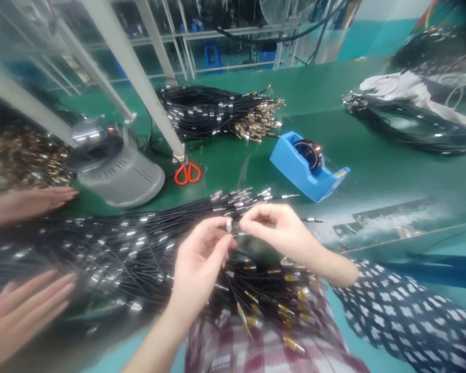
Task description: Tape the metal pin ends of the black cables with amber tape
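Observation:
My left hand (200, 259) is closed in a pinch at the silvery end of a cable, its small metal connector (229, 225) showing at the fingertips. Close beside it, my right hand (283, 228) is pinched too; what lies between its thumb and finger is too small to make out. Behind and below both hands spreads a large bundle of thin black cables (140, 254) with silvery ends. Nearer my lap, several cable ends carry yellowish wrapping (293, 344).
Beyond my hands stand a blue tape dispenser (306, 171), orange-handled scissors (187, 173) and a grey machine (120, 173). Another cable bundle (217, 111) lies at the back, with coiled cables (411, 124) at right. A co-worker's hands (31, 311) reach in from the left.

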A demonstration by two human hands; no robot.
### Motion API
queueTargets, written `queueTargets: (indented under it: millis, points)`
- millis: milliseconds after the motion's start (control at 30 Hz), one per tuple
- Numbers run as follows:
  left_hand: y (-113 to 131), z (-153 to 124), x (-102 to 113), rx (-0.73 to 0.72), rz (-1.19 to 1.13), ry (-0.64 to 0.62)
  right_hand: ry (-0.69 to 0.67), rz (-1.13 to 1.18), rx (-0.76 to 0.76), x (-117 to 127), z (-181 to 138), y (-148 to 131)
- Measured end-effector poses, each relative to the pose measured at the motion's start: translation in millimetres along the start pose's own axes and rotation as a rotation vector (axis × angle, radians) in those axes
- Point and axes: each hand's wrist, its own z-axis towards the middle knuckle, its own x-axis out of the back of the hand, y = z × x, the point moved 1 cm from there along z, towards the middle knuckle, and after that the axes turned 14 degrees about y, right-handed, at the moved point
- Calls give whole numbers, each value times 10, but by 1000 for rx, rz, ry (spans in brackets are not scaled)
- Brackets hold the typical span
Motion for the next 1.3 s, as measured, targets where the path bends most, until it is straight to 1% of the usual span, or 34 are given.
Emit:
queueTargets:
  millis: [67, 133, 300, 533, 800, 1100, 1200, 1300]
  points:
    - [20, -17, 4, -10, 22, 64, -24, 8, -8, -23, 17, -24]
    - [33, -27, 5, 13, 20, 108, -41, 7, -10, -53, 33, -24]
    - [50, -36, 10, 41, 15, 151, -93, -23, -13, -108, 66, 17]
    - [50, -40, 6, 34, 14, 145, -88, -32, -36, -117, 83, 32]
    - [51, -35, 16, 33, 5, 136, -75, 13, -77, -147, 81, 49]
    - [54, -46, 11, 49, -11, 110, -52, 45, -84, -175, 50, 81]
    - [40, -32, 9, 82, -30, 103, -43, 39, -83, -183, 30, 83]
    - [15, 0, -1, 83, -86, 99, -63, 31, -89, -196, 17, 69]
